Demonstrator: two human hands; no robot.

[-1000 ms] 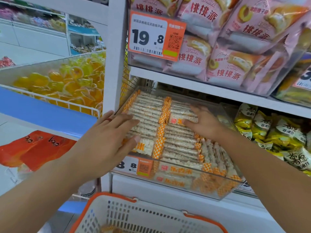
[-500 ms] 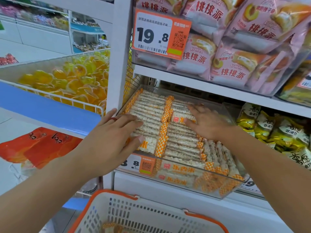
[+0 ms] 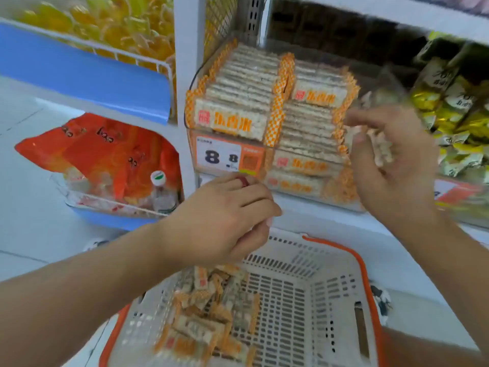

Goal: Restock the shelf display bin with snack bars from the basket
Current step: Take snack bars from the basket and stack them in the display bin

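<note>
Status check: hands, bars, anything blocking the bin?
Left hand loosely curled above the basket, apparently empty. Right hand blurred at the display bin, grip unclear. Snack bars remain in basket. Nothing blocking the bin.

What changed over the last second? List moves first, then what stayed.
Both hands left the bars: the left hand dropped toward the white plastic basket, empty; the right hand pulled back to the clear display bin's right side, its contents blurred. The orange-wrapped snack bars stayed in rows.
</note>
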